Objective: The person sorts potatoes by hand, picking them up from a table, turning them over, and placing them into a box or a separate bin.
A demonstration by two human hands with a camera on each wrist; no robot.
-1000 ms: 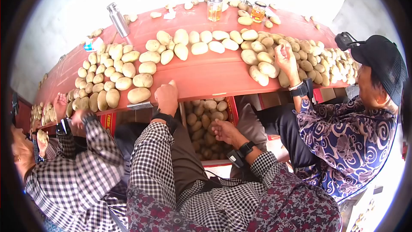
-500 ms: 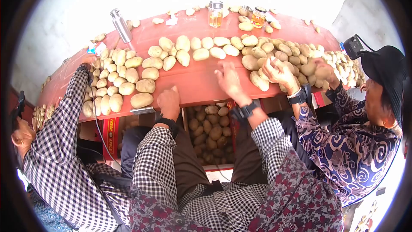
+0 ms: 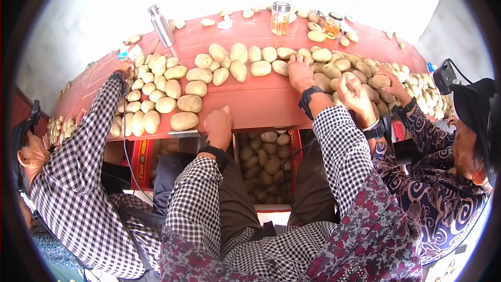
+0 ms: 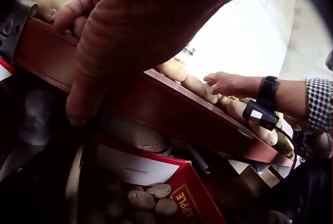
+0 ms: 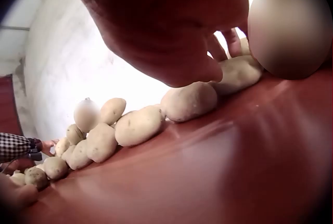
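My right hand reaches over the far row of potatoes, at the left end of the larger pile. In the right wrist view its fingers are spread over a potato, with the thumb at the near side and the fingertips behind it. My left hand rests on the near edge of the red table, holding nothing. The left wrist view shows its thumb hanging over the edge. A large potato lies to its left.
Below the table edge, a red box holds potatoes. A steel bottle and two glass jars, one tall and one short, stand at the back. People sit close on both sides, their hands among potatoes. A metal bracket sits at the edge.
My right hand has moved from over the box, forward across the table to the potato row. My left hand stays at the edge. The left neighbour's arm has stretched forward.
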